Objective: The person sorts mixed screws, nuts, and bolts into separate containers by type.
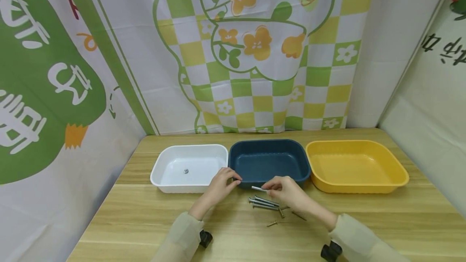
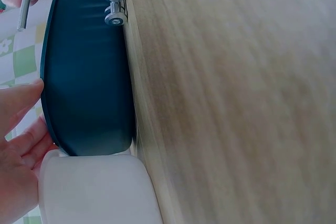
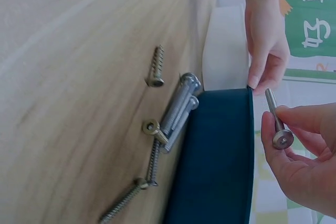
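Note:
My left hand (image 1: 223, 182) holds the near left corner of the dark blue tray (image 1: 270, 144), thumb on the outer side of the rim and fingers behind it. In the left wrist view the rim lies between thumb and fingers. My right hand (image 1: 287, 191) pinches a silver bolt (image 3: 278, 120) between thumb and fingertips, just in front of that tray's near rim. The right wrist view shows the bolt's round head toward the camera. Below it on the table lie several long silver bolts (image 1: 265, 203) in a bunch, with shorter brass-coloured screws (image 3: 155, 66) beside them.
On the left stands a white tray (image 1: 156, 175) with one small metal piece (image 1: 186, 171) inside. A yellow tray (image 1: 358, 187) stands on the right. The three trays sit side by side on the wooden table (image 1: 127, 221), with a patterned curtain (image 1: 255, 104) behind.

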`<state>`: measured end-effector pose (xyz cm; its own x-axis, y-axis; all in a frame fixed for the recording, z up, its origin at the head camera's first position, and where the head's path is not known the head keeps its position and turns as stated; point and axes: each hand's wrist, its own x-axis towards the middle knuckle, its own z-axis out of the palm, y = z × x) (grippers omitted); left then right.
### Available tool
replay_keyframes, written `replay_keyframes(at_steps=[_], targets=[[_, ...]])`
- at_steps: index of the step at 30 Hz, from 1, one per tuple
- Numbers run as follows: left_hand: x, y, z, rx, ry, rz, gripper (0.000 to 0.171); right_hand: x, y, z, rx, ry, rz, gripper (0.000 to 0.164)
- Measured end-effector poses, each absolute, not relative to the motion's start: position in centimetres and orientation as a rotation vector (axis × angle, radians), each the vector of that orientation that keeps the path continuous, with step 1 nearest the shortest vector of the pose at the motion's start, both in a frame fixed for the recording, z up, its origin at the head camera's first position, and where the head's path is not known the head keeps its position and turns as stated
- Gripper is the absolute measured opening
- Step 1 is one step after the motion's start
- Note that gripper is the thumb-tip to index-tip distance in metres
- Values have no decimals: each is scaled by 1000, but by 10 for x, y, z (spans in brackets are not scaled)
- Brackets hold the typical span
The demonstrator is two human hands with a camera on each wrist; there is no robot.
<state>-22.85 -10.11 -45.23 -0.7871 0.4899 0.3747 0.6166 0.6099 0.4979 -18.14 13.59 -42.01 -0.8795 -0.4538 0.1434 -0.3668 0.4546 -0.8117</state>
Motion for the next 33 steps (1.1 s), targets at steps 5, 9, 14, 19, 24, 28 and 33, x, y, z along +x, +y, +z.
replay_keyframes(at_steps=[5,9,14,19,24,28,33], targets=[[-229,-101,-453,-919,-2637,-916,7,-185,139,-415,-706,2601,-1414,14],[-229,-101,-453,-917,-2626,-913,6,-189,142,-412,-729,2612,-1420,15],[-229,-100,-452,-923,-2617,-918,6,-194,145,-410,-727,2619,-1412,15],[-228,-101,-452,-926,-2609,-925,5,-199,149,-406,-735,2629,-1392,16],[-228,-101,-451,-928,-2606,-929,5,-205,153,-404,-747,2617,-1381,17],[-229,-101,-452,-930,-2605,-926,5,-210,155,-404,-751,2624,-1359,17],[-229,-102,-453,-929,-2604,-931,5,-217,157,-404,-734,2627,-1326,17]])
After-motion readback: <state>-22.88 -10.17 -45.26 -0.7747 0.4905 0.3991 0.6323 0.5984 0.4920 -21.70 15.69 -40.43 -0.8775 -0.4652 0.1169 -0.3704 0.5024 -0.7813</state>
